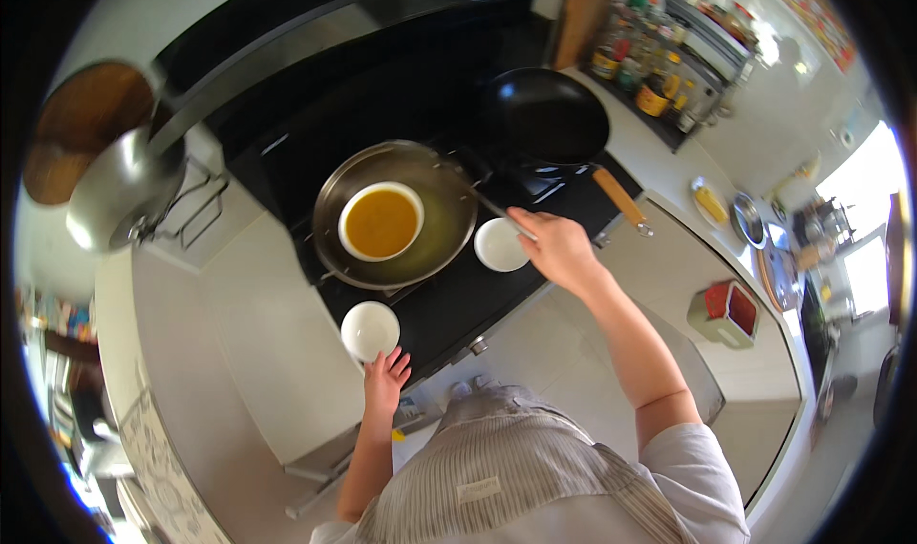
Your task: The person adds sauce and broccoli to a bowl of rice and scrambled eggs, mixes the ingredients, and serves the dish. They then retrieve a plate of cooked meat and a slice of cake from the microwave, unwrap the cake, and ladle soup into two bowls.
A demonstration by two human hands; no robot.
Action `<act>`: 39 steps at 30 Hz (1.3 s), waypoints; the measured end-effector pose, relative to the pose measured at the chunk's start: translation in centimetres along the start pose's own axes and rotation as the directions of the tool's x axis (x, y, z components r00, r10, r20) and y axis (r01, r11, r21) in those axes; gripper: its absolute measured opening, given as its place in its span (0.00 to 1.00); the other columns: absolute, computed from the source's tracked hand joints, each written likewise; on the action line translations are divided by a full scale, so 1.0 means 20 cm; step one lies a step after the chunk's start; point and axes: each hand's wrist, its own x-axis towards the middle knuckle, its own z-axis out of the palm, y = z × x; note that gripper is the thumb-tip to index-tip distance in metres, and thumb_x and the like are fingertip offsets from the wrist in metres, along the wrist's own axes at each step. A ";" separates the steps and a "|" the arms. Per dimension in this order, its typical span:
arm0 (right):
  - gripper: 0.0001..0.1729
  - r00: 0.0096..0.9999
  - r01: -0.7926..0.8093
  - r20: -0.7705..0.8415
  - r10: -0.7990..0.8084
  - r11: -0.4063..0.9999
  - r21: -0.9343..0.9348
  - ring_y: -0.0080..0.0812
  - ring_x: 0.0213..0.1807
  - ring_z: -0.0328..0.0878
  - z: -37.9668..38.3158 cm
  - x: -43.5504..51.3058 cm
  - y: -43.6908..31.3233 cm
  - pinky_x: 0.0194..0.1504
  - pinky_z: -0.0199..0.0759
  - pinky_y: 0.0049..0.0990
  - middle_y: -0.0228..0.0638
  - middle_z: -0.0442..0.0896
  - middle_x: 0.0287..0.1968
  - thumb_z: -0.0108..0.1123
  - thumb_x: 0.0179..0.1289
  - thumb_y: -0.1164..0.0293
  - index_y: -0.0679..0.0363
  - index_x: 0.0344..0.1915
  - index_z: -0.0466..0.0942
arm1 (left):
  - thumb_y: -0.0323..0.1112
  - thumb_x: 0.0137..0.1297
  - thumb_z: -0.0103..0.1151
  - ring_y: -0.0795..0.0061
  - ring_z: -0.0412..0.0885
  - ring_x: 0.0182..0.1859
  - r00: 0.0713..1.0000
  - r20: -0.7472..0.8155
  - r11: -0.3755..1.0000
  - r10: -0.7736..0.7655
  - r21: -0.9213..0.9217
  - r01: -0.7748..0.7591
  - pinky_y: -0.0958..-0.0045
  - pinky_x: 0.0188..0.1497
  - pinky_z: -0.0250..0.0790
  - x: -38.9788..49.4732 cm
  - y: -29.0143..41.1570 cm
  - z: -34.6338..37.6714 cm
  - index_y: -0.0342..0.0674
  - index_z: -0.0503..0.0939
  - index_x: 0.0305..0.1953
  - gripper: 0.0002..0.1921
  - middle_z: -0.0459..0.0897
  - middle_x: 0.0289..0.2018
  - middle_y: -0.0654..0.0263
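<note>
A metal pan [444, 221] stands on the black stove. In it, left of its middle, sits a white bowl [344, 221] of orange-yellow liquid. My right hand [562, 250] grips the pan's metal handle [494, 206], or a utensil's handle there; I cannot tell which. A small white bowl [500, 245] stands just left of that hand, right of the pan. At the stove's near left corner is another small white bowl [370, 330]. My left hand [385, 383] is at that bowl's near edge, fingers apart; whether they touch it is unclear.
A black frying pan [555, 118] with a wooden handle [620, 194] stands at the back right. Behind it to the right are bottles on a rack [659, 125]. A silver wok [125, 189] and a round wooden board [93, 114] are at the left. A red-lined bin [723, 313] hangs on the right cabinet.
</note>
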 end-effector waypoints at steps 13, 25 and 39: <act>0.14 0.883 -0.417 0.459 0.096 -0.285 0.863 0.16 0.13 0.52 -0.03 -0.15 0.11 0.16 0.50 0.20 0.23 0.64 0.16 0.49 0.69 0.63 0.62 0.44 0.73 | 0.38 0.66 0.49 0.79 0.73 0.30 0.974 0.081 0.888 -0.213 0.432 0.158 0.71 0.30 0.69 -0.30 -0.43 0.35 0.49 0.72 0.48 0.11 0.78 0.33 0.70; 0.16 0.879 0.000 0.054 0.473 -0.114 0.994 0.14 0.16 0.53 -1.06 -1.57 1.09 0.18 0.49 0.17 0.23 0.65 0.20 0.48 0.71 0.55 0.56 0.37 0.70 | 0.31 0.68 0.44 0.76 0.76 0.32 0.773 0.359 0.718 -0.524 0.674 0.174 0.71 0.30 0.72 -0.60 -1.58 1.50 0.43 0.69 0.47 0.09 0.78 0.32 0.65; 0.12 -0.017 0.184 -0.254 0.967 0.252 0.950 0.16 0.13 0.58 -1.77 -3.02 3.07 0.16 0.56 0.18 0.27 0.70 0.21 0.49 0.70 0.61 0.58 0.41 0.72 | 0.32 0.70 0.44 0.78 0.79 0.33 0.656 0.481 0.648 -0.582 0.762 0.016 0.73 0.29 0.76 -0.43 -2.91 2.93 0.44 0.70 0.47 0.08 0.80 0.36 0.67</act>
